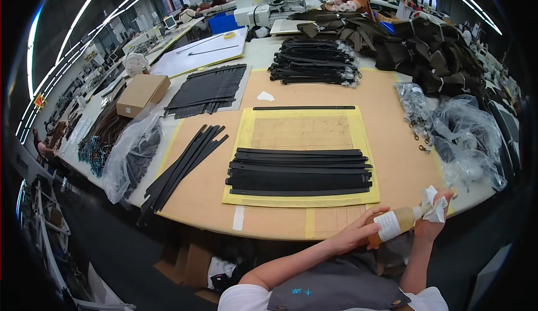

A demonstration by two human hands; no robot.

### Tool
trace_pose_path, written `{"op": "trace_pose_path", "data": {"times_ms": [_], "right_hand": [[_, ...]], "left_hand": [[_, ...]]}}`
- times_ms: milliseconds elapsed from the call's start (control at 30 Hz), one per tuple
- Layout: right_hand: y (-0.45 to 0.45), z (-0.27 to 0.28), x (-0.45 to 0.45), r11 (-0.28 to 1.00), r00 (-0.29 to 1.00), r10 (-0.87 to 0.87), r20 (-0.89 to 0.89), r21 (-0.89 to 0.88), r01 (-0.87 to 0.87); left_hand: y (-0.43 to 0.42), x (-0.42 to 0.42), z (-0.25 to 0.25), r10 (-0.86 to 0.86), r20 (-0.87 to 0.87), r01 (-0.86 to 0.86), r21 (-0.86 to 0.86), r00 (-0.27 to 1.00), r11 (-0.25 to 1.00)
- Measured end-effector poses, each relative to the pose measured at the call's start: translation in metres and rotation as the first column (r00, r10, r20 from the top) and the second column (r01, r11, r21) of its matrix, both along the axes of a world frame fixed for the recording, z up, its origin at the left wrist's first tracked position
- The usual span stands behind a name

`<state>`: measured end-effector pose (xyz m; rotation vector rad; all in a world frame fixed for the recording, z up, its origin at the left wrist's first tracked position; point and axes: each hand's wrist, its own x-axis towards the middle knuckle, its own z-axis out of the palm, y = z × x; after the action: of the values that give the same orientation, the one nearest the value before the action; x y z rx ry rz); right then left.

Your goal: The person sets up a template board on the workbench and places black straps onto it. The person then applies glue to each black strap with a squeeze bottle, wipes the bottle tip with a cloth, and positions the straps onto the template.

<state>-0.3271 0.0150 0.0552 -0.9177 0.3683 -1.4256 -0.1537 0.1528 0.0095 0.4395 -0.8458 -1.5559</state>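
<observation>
L hand [361, 228] grips tilted btl [388, 226], R hand [430, 228] w/ tissue [435, 210].

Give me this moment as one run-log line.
left hand: holding labelled bottle | right hand: holding white tissue at bottle's top end | black strips: on yellow-bordered board

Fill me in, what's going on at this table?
Someone at the table is holding a labelled bottle in the left grip, tilted, its top end toward the right. The right grip has what looks like a crumpled white tissue up against that end. Neither touches the black strips, which lie in rows on a yellow-edged board in front. A loose fan of strips lies left of the board.
</observation>
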Motion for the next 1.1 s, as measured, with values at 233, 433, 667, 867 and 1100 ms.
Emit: {"op": "trace_pose_path", "data": {"times_ms": [233, 433, 667, 867, 1100], "right_hand": [[-0.004, -0.008, -0.005, 0.986, 0.989, -0.145, -0.022, 0.081, 0.147], [-0.020, -0.025, -0.033, 0.996, 0.999, 0.046, -0.001, -0.070, -0.046], [-0.041, 0.019, -0.040, 0.842, 0.788, -0.483, -0.381, -0.448, 0.300], [-0.090, 0.035, -0.053, 0.440, 0.322, -0.868, -0.378, -0.886, 0.147], [-0.130, 0.017, -0.054, 0.627, 0.351, -0.758, -0.549, -0.761, 0.163]], "left_hand": [[-0.002, -0.009, -0.004, 0.814, 0.486, -0.253, -0.784, 0.317, 0.566], [-0.008, -0.022, -0.021, 0.901, 0.384, -0.201, -0.884, 0.203, 0.422], [-0.007, -0.019, -0.017, 0.763, 0.577, -0.302, -0.701, 0.292, 0.646], [0.022, 0.017, 0.056, 0.929, 0.289, -0.373, -0.855, 0.232, 0.359], [0.068, 0.024, 0.137, 0.949, 0.160, -0.326, -0.912, 0.271, 0.247]]}}
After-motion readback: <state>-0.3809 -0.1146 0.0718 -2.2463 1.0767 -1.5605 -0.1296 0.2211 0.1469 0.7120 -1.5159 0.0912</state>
